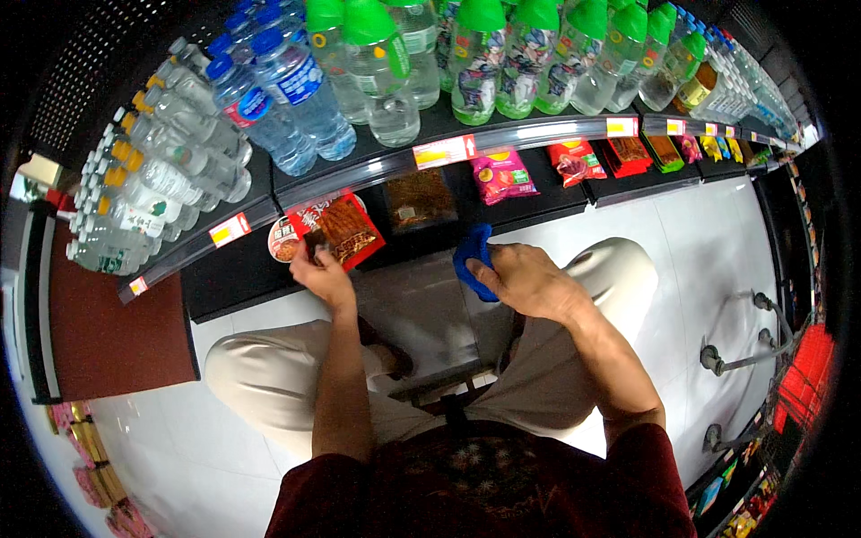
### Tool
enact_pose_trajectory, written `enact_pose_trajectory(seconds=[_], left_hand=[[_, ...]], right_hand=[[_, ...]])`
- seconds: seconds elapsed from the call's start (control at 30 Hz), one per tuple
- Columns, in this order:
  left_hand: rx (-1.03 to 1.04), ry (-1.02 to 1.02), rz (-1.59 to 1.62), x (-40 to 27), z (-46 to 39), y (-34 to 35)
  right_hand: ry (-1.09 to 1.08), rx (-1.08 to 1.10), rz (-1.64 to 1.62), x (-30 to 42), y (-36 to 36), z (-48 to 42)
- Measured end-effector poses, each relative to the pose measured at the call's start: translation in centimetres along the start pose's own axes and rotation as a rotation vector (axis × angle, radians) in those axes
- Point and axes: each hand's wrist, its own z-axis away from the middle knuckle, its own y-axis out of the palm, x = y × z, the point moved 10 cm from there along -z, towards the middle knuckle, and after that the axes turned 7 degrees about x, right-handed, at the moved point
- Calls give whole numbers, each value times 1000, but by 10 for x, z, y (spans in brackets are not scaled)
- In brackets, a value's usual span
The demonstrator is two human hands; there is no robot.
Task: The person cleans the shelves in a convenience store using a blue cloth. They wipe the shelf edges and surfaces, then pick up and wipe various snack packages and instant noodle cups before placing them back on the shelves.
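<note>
My left hand (pixel 326 277) grips the near edge of a red snack packet (pixel 351 232) with a brown food picture, tilted over the low black shelf (pixel 242 289). Behind that packet, partly covered, is a round printed food tub (pixel 281 242). In my right hand (pixel 538 281) is a bunched blue cloth (pixel 472 261), held just in front of the shelf's edge. Between the hands, farther back, lies a dark brown packet (pixel 420 198). To its right a pink snack packet (pixel 503 176) rests on the same shelf.
Above, a shelf holds blue-capped water bottles (pixel 303 94), green-capped bottles (pixel 477 74) and small clear bottles (pixel 168 168). Price tags (pixel 444 152) line its protruding edge. More snack packets (pixel 576 161) lie right. A floor-mounted metal rail (pixel 746 363) and red basket (pixel 804 376) stand at far right.
</note>
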Motion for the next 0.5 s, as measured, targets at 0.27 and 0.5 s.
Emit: enact_pose_trajectory(seconds=[0.27, 0.5], left_hand=[[703, 280, 182, -90, 87, 148], [670, 107, -320, 49, 97, 253]], right_hand=[[-133, 21, 59, 9, 10, 14], [-295, -73, 167, 8, 23, 29]])
